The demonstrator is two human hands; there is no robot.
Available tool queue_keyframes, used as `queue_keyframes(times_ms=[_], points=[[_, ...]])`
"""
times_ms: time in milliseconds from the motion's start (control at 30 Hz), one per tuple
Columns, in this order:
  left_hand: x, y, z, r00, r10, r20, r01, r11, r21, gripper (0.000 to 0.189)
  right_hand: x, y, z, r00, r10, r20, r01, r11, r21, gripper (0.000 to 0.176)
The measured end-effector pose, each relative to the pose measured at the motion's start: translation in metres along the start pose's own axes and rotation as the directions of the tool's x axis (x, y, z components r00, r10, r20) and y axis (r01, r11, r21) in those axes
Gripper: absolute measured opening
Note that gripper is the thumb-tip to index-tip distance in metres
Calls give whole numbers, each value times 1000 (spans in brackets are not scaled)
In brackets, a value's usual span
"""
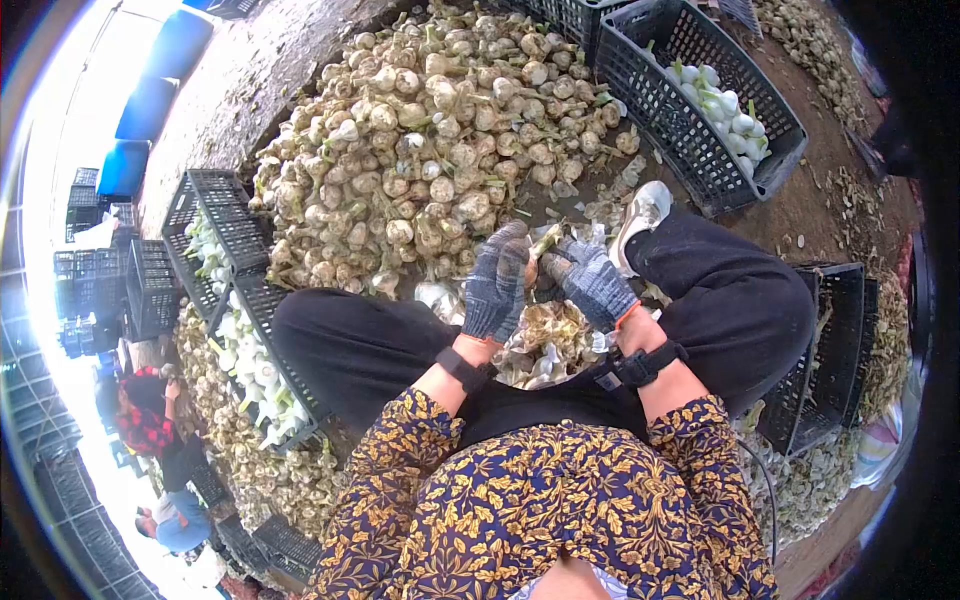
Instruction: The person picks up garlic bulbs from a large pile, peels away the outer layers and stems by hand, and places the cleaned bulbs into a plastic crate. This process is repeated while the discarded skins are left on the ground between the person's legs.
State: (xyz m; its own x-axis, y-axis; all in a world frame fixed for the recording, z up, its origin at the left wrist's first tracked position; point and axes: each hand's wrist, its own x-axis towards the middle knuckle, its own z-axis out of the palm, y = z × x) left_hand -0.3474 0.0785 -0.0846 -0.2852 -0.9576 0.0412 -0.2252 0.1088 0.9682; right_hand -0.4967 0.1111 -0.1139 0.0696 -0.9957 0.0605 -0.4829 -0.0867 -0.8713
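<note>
Both my hands wear grey knitted gloves with orange cuffs and meet over my lap. My left hand point(495, 285) is closed at one side of a garlic bulb point(543, 241), of which a pale, greenish stem part shows. From the other side, my right hand point(596, 284) closes on it with bent fingers. Most of the bulb is hidden by the gloves. Below the hands lies a heap of loose, papery garlic skins point(545, 335). Just beyond them rises a large pile of unpeeled garlic bulbs point(420, 150).
A black crate point(690, 130) with white, cleaned garlic stands at upper right. More crates of cleaned garlic point(262, 365) line my left side. An empty black crate point(822, 360) is by my right knee. Two other people point(150, 420) sit at far left. Blue barrels point(125, 168) stand behind.
</note>
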Motion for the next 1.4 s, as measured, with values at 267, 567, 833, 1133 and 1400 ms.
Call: queue_keyframes(times_ms=[267,567,833,1133,1400], points=[[2,-5,2,995,102,5,-102,986,134,30,-1,-6,-3,985,-151,-82,130,966,-225,18],[2,-14,0,997,77,3,-76,989,125,31,-2,-4,-4,936,-348,-52,295,857,-422,18],[13,-21,-2,678,-646,351,720,486,-496,46,-3,-12,-1,978,-103,-180,62,974,-219,24],[-4,-22,5,988,-145,43,150,978,-146,39,2,-19,-6,927,336,-165,-317,939,131,31],[-3,-16,0,893,-361,269,434,846,-310,43,0,-14,-4,938,333,-99,-329,943,57,25]])
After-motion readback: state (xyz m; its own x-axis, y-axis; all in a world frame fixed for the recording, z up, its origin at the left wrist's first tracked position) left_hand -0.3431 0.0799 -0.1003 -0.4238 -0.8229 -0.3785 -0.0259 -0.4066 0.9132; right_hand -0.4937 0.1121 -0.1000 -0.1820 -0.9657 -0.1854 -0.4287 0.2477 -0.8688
